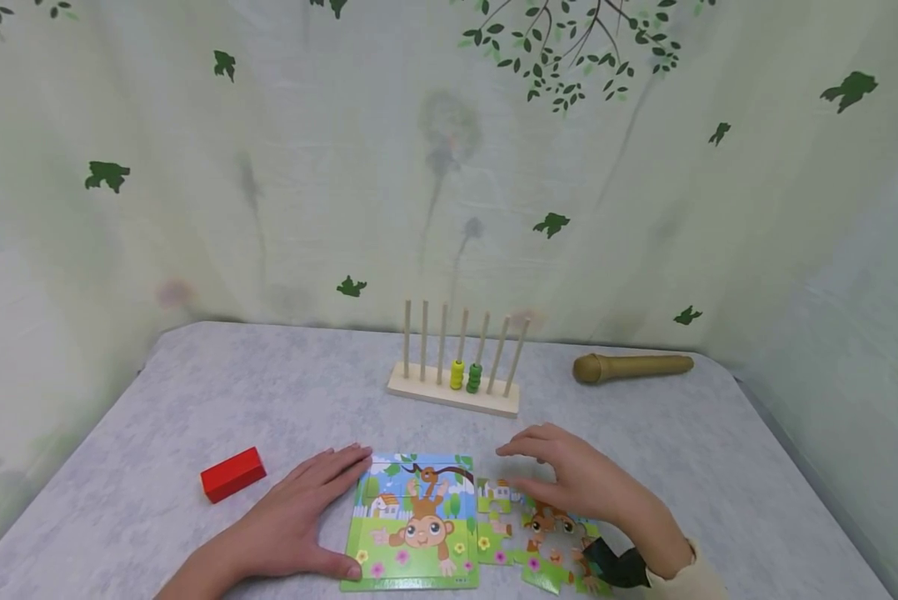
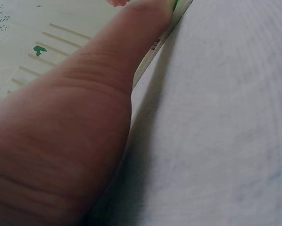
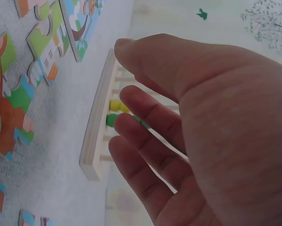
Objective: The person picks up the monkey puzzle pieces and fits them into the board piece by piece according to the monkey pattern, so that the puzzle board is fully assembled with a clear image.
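A square puzzle board (image 1: 411, 533) with a monkey picture lies at the front of the table. My left hand (image 1: 299, 517) rests along its left edge, thumb at the lower corner and fingers at the upper one. Right of the board are loose jigsaw pieces (image 1: 494, 542), some overlapping or close together. Above them hovers my right hand (image 1: 569, 471), fingers loosely bent and holding nothing. In the right wrist view its fingers (image 3: 141, 155) are spread apart, with puzzle pieces (image 3: 46, 56) on the table beyond. The right hand hides part of the pieces in the head view.
Behind the board stands a wooden peg rack (image 1: 452, 392) with yellow beads (image 1: 457, 375) and green beads (image 1: 475, 378). A brown microphone-shaped object (image 1: 632, 367) lies at the back right. A red block (image 1: 233, 475) sits left of my left hand. A leaf-print curtain (image 1: 449, 167) hangs behind the table.
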{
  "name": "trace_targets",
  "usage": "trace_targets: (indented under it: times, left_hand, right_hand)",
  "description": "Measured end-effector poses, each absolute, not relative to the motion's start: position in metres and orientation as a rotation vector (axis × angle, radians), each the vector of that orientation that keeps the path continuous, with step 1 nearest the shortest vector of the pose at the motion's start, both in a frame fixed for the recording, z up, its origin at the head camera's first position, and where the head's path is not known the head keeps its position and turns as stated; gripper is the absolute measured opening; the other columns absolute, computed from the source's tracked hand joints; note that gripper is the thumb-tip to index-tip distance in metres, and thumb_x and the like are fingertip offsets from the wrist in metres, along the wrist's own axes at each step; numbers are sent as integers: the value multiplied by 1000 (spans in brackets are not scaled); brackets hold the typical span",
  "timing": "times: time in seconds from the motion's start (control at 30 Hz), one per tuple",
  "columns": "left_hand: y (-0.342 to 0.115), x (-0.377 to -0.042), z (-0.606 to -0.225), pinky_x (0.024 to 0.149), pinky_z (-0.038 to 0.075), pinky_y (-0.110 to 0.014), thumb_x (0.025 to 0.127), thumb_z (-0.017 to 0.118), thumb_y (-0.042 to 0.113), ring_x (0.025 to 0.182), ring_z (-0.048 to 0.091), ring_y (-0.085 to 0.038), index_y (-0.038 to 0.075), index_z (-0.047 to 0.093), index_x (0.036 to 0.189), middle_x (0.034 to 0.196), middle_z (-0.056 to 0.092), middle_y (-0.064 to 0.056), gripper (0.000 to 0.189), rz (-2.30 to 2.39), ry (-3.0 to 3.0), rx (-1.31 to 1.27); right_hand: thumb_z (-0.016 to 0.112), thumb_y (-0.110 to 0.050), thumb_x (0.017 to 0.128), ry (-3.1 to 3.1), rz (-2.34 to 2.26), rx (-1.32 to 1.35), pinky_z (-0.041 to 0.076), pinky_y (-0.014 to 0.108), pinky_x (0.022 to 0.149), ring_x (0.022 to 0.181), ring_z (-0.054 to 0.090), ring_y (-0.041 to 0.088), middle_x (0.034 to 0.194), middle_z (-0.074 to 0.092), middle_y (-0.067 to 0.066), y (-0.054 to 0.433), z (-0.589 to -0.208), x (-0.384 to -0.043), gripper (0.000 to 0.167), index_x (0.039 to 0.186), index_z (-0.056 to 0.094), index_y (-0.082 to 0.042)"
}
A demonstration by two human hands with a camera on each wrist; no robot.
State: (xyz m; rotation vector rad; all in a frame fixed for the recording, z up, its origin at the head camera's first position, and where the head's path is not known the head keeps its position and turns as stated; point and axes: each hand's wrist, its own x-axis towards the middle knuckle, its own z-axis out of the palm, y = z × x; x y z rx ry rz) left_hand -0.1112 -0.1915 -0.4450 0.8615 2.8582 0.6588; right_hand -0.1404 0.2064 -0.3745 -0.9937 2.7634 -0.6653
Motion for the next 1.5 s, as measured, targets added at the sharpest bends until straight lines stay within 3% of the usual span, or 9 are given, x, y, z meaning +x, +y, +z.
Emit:
trace_targets:
  times: [0.3, 0.5, 0.8, 1.07, 1.5]
  left_hand:
    - [-191, -112, -445, 112, 38, -66, 67, 65, 91, 149, 34, -31, 25, 40, 160, 166, 33, 7, 117, 661, 2850, 849]
    - [-190, -112, -444, 113, 38, -65, 66, 65, 91, 149, 34, -30, 24, 40, 160, 166, 34, 6, 118, 659, 2850, 839]
    - [-190, -112, -444, 113, 38, -65, 66, 65, 92, 149, 34, -31, 23, 40, 160, 166, 33, 6, 118, 653, 2851, 848]
    - [-190, -113, -446, 113, 38, -66, 66, 66, 91, 149, 34, -30, 25, 39, 161, 167, 32, 8, 118, 653, 2847, 837]
    - [-191, -113, -448, 112, 38, -65, 66, 64, 92, 149, 34, -30, 26, 38, 161, 167, 32, 8, 118, 651, 2872, 851]
  right_hand:
    - [71, -29, 99, 2706, -715, -949, 54, 42, 97, 123, 59, 20, 133, 64, -4, 221, -376, -140, 39, 137, 66, -20]
    - [71, -35, 99, 2675, -752, -937, 56, 39, 88, 111, 63, 22, 134, 64, 1, 231, -375, -142, 44, 138, 65, -16]
    - [72, -34, 98, 2699, -725, -932, 55, 33, 80, 98, 61, 14, 131, 66, 2, 244, -384, -145, 44, 137, 65, -16]
    - [73, -34, 97, 2729, -702, -889, 57, 39, 87, 108, 64, 21, 134, 65, 4, 256, -386, -152, 46, 137, 65, -14]
    - [76, -31, 94, 2730, -775, -808, 57, 35, 88, 107, 63, 18, 127, 67, 1, 277, -395, -159, 45, 134, 66, -12]
